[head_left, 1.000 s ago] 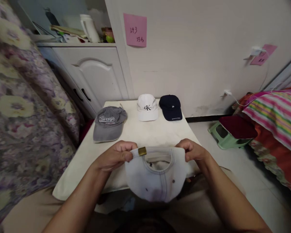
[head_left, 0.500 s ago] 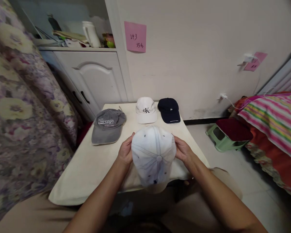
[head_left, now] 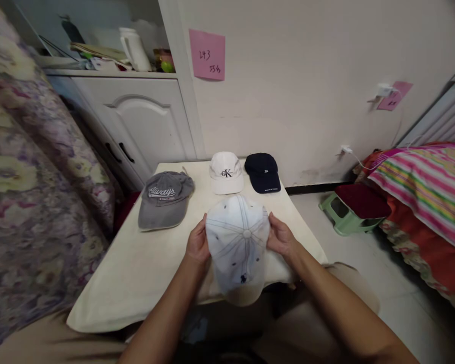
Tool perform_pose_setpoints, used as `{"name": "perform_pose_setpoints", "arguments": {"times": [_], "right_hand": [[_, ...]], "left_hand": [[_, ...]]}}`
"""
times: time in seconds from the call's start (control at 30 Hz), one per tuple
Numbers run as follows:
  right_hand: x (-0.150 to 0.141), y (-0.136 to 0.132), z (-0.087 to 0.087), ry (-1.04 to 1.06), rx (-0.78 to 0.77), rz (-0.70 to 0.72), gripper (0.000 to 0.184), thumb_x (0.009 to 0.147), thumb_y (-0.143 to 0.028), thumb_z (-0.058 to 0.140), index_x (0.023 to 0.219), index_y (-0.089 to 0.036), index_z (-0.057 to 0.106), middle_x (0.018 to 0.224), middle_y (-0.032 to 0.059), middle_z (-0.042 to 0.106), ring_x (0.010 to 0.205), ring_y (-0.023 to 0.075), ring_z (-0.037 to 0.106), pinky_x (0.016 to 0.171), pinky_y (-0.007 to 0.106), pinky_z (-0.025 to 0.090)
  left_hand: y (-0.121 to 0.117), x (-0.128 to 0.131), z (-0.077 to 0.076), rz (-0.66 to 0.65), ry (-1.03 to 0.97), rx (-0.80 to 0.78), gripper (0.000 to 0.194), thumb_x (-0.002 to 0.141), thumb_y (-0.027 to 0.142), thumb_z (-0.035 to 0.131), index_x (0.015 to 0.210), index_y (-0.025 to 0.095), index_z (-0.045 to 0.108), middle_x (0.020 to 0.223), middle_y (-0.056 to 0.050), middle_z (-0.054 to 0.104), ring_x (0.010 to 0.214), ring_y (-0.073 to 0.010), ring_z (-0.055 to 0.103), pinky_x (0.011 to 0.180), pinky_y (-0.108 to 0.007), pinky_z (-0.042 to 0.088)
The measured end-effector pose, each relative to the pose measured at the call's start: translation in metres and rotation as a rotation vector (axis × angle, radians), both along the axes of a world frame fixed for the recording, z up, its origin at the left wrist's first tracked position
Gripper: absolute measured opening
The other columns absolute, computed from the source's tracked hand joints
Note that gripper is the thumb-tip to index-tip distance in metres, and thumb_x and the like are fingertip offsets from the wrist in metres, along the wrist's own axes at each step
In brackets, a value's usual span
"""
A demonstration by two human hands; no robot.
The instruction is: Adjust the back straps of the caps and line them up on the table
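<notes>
A pale blue, washed-look baseball cap is held between my two hands over the near edge of the table, its brim pointing towards me and a small dark emblem above the brim. My left hand grips its left side, my right hand its right side; some fingertips are hidden by the cap. Beyond it lie a white cap with black "CK" letters and a navy cap side by side. To the left sits a grey cap lettered "Always".
The caps rest on a small table with a cream cloth. Behind it stand a wall and a white cabinet. A floral curtain hangs at left. On the right are a green stool and a bed.
The pale blue cap has tipped slightly, so its emblem and brim show more. My hands still hold both sides. The whole view has shifted a little.
</notes>
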State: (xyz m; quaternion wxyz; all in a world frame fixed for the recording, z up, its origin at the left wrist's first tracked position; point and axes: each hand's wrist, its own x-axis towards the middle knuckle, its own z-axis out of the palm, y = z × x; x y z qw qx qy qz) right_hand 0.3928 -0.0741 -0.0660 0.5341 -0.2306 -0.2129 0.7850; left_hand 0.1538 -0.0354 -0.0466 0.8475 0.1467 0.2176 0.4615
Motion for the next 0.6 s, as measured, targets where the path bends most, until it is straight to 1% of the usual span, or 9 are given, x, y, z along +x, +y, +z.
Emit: {"name": "perform_pose_setpoints", "arguments": {"times": [0.1, 0.2, 0.3, 0.37, 0.47, 0.53, 0.6], "right_hand": [[-0.006, -0.002, -0.006, -0.025, -0.021, 0.014, 0.033, 0.077, -0.038, 0.074, 0.102, -0.018, 0.068, 0.092, 0.0059, 0.079, 0.1, 0.0273, 0.072, 0.096, 0.044, 0.052], [-0.012, -0.001, -0.008, -0.016, -0.027, -0.064, 0.033, 0.081, -0.038, 0.07, 0.107, -0.018, 0.067, 0.096, 0.006, 0.078, 0.105, 0.0264, 0.07, 0.1, 0.043, 0.05], [-0.018, -0.001, -0.008, 0.018, -0.032, -0.131, 0.034, 0.083, -0.039, 0.068, 0.11, -0.018, 0.066, 0.099, 0.0061, 0.078, 0.108, 0.0257, 0.069, 0.101, 0.043, 0.05], [-0.021, -0.003, -0.005, 0.034, -0.024, -0.121, 0.034, 0.084, -0.04, 0.067, 0.109, -0.017, 0.067, 0.099, 0.0065, 0.078, 0.109, 0.0265, 0.068, 0.101, 0.044, 0.05], [-0.022, -0.008, 0.002, 0.063, 0.009, -0.1, 0.034, 0.083, -0.042, 0.068, 0.108, -0.019, 0.068, 0.1, 0.0056, 0.078, 0.111, 0.0269, 0.067, 0.102, 0.044, 0.05], [-0.022, -0.012, 0.008, 0.084, 0.034, -0.111, 0.033, 0.083, -0.044, 0.068, 0.107, -0.022, 0.069, 0.102, 0.0041, 0.078, 0.112, 0.026, 0.066, 0.103, 0.043, 0.049], [-0.022, -0.017, 0.014, 0.098, 0.045, -0.113, 0.037, 0.082, -0.049, 0.068, 0.108, -0.023, 0.069, 0.104, 0.0034, 0.077, 0.115, 0.026, 0.065, 0.106, 0.043, 0.047]], "left_hand": [[0.003, 0.001, -0.005, 0.018, 0.006, -0.004, 0.024, 0.089, 0.026, 0.059, 0.104, 0.013, 0.074, 0.091, -0.011, 0.08, 0.094, -0.0285, 0.074, 0.095, -0.039, 0.054], [0.004, 0.0, -0.009, 0.047, 0.004, -0.003, 0.021, 0.091, 0.023, 0.056, 0.099, 0.015, 0.074, 0.089, -0.009, 0.08, 0.092, -0.0266, 0.074, 0.093, -0.037, 0.056], [-0.001, -0.002, -0.014, 0.086, -0.015, 0.008, 0.022, 0.093, 0.024, 0.055, 0.098, 0.016, 0.075, 0.092, -0.007, 0.08, 0.09, -0.0244, 0.075, 0.093, -0.035, 0.056], [-0.009, -0.004, -0.018, 0.107, -0.041, 0.021, 0.022, 0.092, 0.028, 0.057, 0.097, 0.017, 0.076, 0.09, -0.007, 0.08, 0.087, -0.0236, 0.075, 0.094, -0.035, 0.055], [-0.02, -0.007, -0.021, 0.087, -0.082, 0.047, 0.022, 0.09, 0.029, 0.059, 0.091, 0.017, 0.078, 0.082, -0.006, 0.08, 0.087, -0.0239, 0.076, 0.098, -0.036, 0.052], [-0.025, -0.007, -0.02, 0.075, -0.1, 0.07, 0.022, 0.089, 0.029, 0.059, 0.089, 0.018, 0.078, 0.081, -0.006, 0.08, 0.094, -0.0255, 0.074, 0.101, -0.037, 0.051], [-0.028, -0.005, -0.015, 0.082, -0.112, 0.091, 0.024, 0.089, 0.032, 0.057, 0.091, 0.02, 0.078, 0.083, -0.006, 0.08, 0.104, -0.0274, 0.071, 0.102, -0.038, 0.05]]}}
